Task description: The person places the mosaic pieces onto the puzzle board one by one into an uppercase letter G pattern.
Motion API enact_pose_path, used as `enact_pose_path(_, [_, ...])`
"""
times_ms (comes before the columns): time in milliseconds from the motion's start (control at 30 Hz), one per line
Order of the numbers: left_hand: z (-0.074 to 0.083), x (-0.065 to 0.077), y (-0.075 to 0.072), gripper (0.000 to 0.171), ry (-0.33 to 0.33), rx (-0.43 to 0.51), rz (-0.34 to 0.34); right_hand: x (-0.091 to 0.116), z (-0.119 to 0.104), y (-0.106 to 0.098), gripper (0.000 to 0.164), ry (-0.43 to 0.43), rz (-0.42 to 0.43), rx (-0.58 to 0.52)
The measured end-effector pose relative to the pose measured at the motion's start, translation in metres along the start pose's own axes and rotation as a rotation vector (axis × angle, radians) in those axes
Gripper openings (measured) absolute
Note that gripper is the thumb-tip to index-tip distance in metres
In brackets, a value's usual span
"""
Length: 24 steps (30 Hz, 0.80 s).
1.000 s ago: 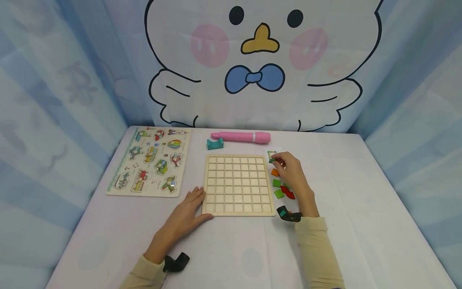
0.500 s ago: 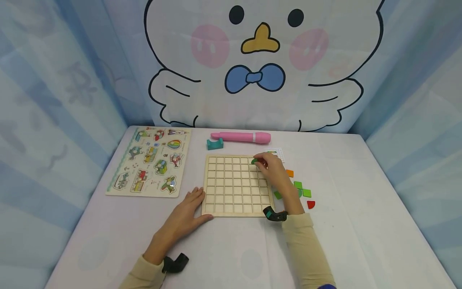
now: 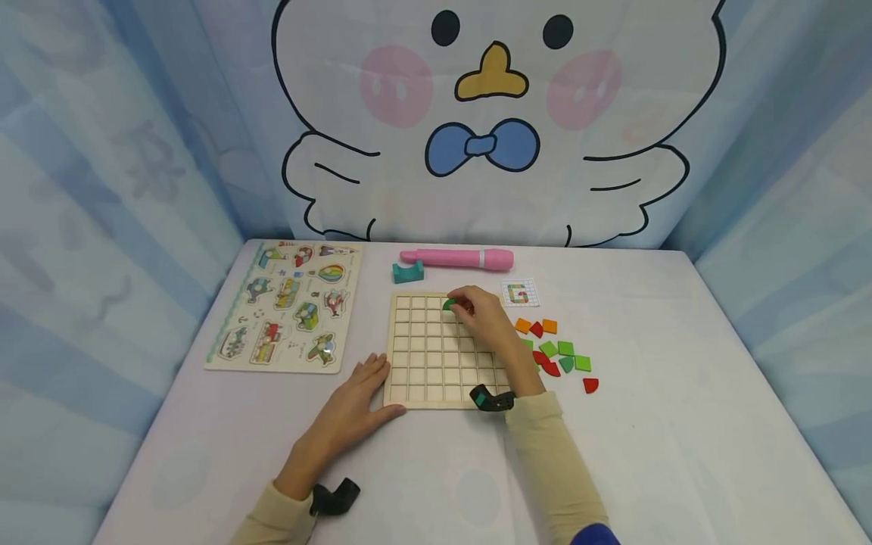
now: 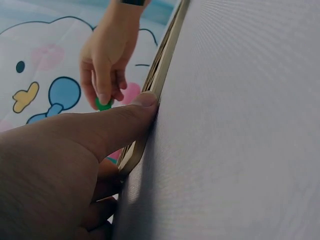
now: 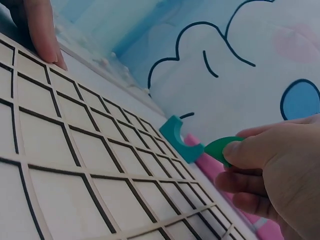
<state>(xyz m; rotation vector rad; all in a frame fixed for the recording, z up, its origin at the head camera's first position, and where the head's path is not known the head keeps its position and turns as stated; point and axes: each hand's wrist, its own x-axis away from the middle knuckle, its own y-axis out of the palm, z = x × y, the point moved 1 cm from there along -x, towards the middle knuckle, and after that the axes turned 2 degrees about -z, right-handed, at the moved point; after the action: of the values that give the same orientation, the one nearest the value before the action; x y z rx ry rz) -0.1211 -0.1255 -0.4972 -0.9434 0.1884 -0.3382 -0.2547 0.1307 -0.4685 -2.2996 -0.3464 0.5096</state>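
My right hand (image 3: 482,314) pinches a small green tile with a curved edge (image 3: 448,304) between thumb and fingertips. It is over the far rows of a square wooden grid board (image 3: 436,403). In the right wrist view the tile (image 5: 220,149) has a pointed corner, and the fingers cover the rest of it. At the board's near left corner rests my left hand (image 3: 354,401). Its fingers lie along the left side, and its thumb (image 4: 145,99) touches the front edge. Bare cells show in the board (image 5: 55,140); the right hand and forearm hide some on the right.
Loose green, red and orange tiles (image 3: 565,348) lie right of the board. Behind them is a small pattern card (image 3: 521,292). A pink marker-shaped object (image 3: 456,259) and a teal curved block (image 3: 408,272) stand behind the board; a picture puzzle (image 3: 282,310) lies to the left.
My right hand has carried the green tile leftward from beside the pattern card to over the board's far rows. This uncovers the card and loose tiles. My left hand has stayed in place.
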Motion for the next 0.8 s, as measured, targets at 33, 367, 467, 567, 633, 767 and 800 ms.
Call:
enact_pose_path(33, [0.0,0.0,0.0,0.082,0.0,0.002,0.001,-0.002,-0.002,0.002,0.023,0.005,-0.009,-0.007])
enact_pose_path(367, [0.001,0.001,0.001,0.082,-0.015,0.004,0.005,-0.01,-0.014,0.023,0.023,0.017,-0.037,-0.015])
enact_pose_path(467, [0.002,0.0,0.003,0.082,-0.019,0.001,-0.004,-0.01,-0.016,0.028,0.022,0.044,-0.045,-0.005])
enact_pose_path(567, [0.002,0.0,0.003,0.083,-0.033,-0.006,-0.013,-0.01,-0.017,0.032,0.022,0.058,-0.044,0.006])
enact_pose_path(633, [0.002,0.0,0.003,0.082,-0.038,-0.014,-0.011,-0.011,-0.017,0.035,0.021,0.059,-0.041,0.014])
enact_pose_path(767, [0.002,0.001,0.001,0.083,-0.04,-0.025,-0.009,-0.013,-0.019,0.039,0.021,0.062,-0.034,0.008])
enact_pose_path(800, [0.002,0.001,0.0,0.082,-0.04,-0.027,-0.009,-0.013,-0.019,0.04,0.021,0.058,-0.032,0.009])
